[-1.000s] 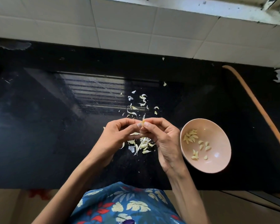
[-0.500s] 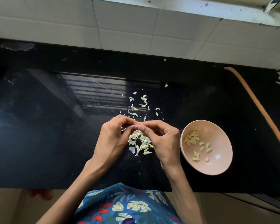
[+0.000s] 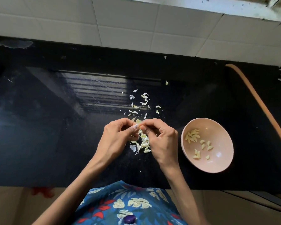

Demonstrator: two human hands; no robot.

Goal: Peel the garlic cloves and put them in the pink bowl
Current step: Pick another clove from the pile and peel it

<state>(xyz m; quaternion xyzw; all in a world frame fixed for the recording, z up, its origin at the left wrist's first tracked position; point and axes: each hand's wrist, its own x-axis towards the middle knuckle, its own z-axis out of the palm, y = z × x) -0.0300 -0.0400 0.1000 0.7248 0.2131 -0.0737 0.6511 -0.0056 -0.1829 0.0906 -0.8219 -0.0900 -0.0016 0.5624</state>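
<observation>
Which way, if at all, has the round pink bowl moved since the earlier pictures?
No. The round pink bowl keeps the same place on the black counter, equally near the curved orange strip to its right.

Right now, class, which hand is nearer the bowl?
Right. The right hand is just beside the bowl; the left hand is farther off, beyond it.

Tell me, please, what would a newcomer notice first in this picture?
The left hand and right hand meet at the centre of the black counter and pinch one clove between their fingertips. Pale skins lie scattered beneath and beyond them. To the right stands a pink bowl with peeled cloves inside.
</observation>
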